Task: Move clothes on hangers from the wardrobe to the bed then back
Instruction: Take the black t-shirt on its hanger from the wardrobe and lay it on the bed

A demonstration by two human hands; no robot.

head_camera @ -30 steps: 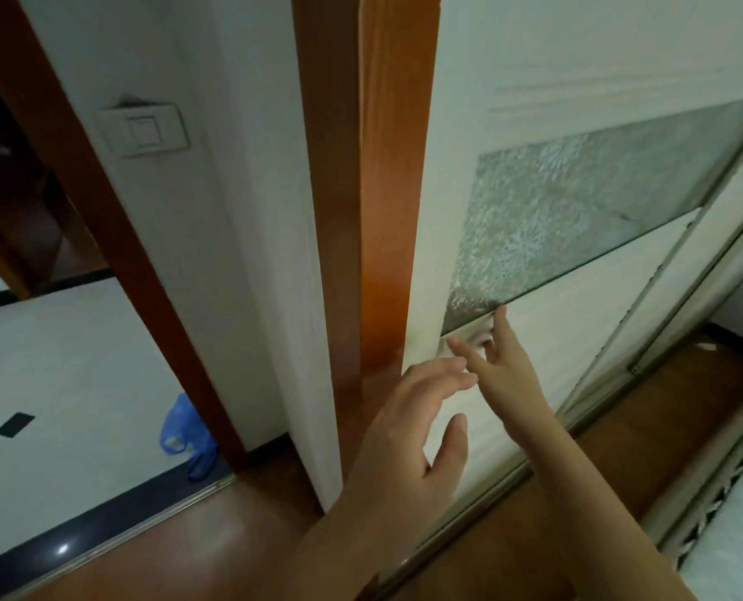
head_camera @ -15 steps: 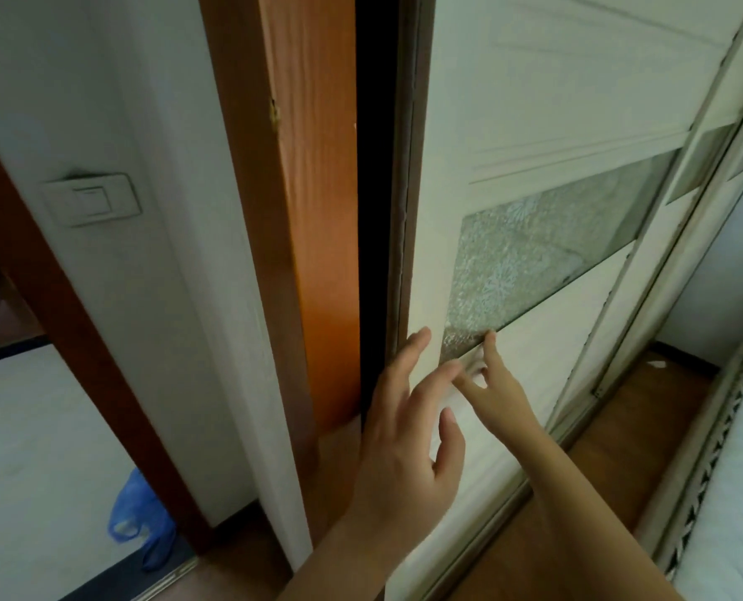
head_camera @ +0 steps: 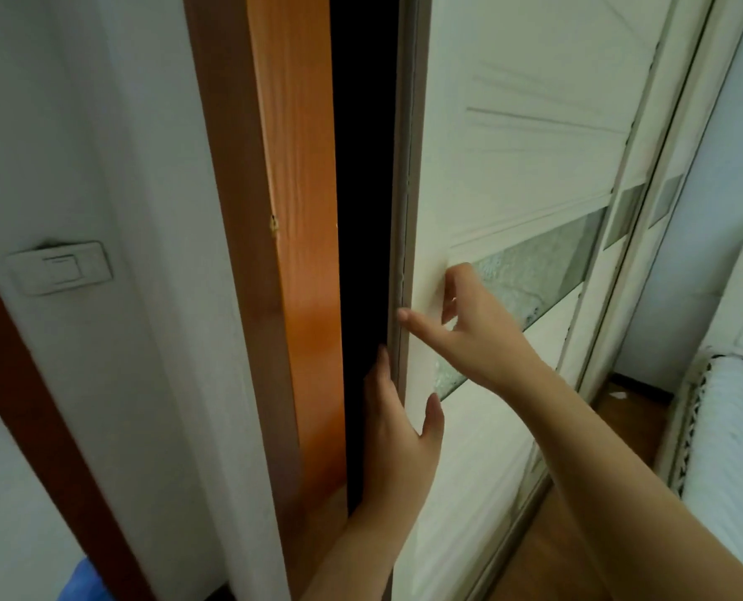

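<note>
— Across the middle and right of the view, what stood there?

— The wardrobe [head_camera: 512, 101], white, running away to the far right. Its sliding door [head_camera: 482, 470] stood apart from the orange wooden side panel [head_camera: 300, 253]. A tall black gap [head_camera: 365, 188] lay between them, and nothing inside it could be made out. A second door [head_camera: 686, 101] lay beyond, further right.

— And on the left?

— A white wall [head_camera: 122, 145], then a brown door frame [head_camera: 27, 405] at the near left. At the right edge was the bed [head_camera: 733, 461] under a white cover, well apart from the gap. Wooden floor [head_camera: 621, 409] showed between the bed and the wardrobe.

— What were the hands doing?

— Both were on the sliding door. The left hand [head_camera: 397, 431] gripped the door's left edge low down, its fingers [head_camera: 380, 366] hooked round into the gap and its thumb laid on the front face. The right hand [head_camera: 478, 336] was higher and held nothing. Its thumb was stretched out to touch the edge strip. Its bent fingers pressed their tips on the door's face, just beside the left end of the frosted glass band [head_camera: 534, 271].

— Was there anything smaller?

— A white light switch [head_camera: 59, 267] sat on the wall, left of the side panel. A blue thing [head_camera: 81, 583] showed in the near left corner, too little of it to name.
</note>
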